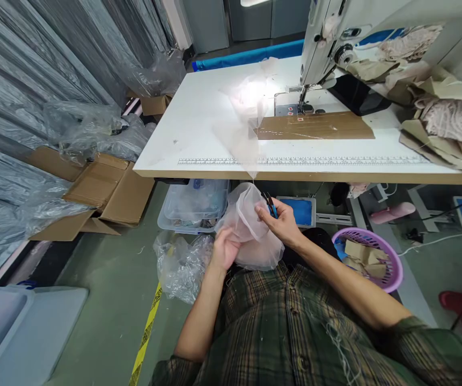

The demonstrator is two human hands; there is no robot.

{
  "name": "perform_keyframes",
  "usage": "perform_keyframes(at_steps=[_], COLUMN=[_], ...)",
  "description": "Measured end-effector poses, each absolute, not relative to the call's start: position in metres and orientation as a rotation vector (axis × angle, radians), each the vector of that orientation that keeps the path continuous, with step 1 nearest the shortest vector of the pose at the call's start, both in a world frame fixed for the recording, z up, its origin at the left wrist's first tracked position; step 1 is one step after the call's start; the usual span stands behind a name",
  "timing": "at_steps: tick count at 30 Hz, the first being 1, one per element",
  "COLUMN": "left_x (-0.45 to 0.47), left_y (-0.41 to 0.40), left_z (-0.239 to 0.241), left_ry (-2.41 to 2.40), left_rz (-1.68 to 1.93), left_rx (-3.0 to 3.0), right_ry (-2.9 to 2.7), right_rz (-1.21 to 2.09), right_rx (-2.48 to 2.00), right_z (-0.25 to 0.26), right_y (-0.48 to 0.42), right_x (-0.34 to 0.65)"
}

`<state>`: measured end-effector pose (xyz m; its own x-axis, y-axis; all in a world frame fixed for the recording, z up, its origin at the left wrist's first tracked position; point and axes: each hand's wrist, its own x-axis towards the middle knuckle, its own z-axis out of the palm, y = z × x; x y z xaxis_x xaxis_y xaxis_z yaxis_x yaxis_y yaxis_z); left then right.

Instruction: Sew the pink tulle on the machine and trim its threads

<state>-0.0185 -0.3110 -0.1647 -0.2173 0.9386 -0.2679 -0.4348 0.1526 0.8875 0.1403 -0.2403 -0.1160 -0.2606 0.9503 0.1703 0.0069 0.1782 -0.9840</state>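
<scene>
A sheer pale pink fabric piece is bunched over my lap, below the table's front edge. My left hand is closed on its left side. In my right hand are small thread snips with blue grips and dark blades pointing up. The thumb and fingertips of that hand also touch the fabric's upper right edge. More sheer fabric lies on the white sewing table, and a narrow strand runs over the edge to the piece in my hands.
A sewing machine stands at the back, a brown cardboard strip before its needle. Fabric bundles pile up at right. Below are a purple basket, a clear plastic bin and an open cardboard box.
</scene>
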Motion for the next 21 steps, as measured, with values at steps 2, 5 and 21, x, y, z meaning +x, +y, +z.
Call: perform_keyframes(at_steps=[2, 5, 21], left_x=[-0.029, -0.039, -0.022], left_y=[-0.302, -0.297, -0.313], left_z=[-0.159, -0.143, -0.114], left_ry=[1.409, 1.524, 1.206], left_rz=[1.520, 1.585, 1.247], left_rx=[0.694, 1.048, 1.033], right_ry=[-1.608, -1.783, -1.926], right_rz=[1.196, 1.193, 1.361], right_rx=[-0.904, -0.783, -0.847], right_z=[-0.111, -0.109, -0.112], right_y=[-0.253, -0.277, -0.271], right_x=[0.147, 0.156, 0.181])
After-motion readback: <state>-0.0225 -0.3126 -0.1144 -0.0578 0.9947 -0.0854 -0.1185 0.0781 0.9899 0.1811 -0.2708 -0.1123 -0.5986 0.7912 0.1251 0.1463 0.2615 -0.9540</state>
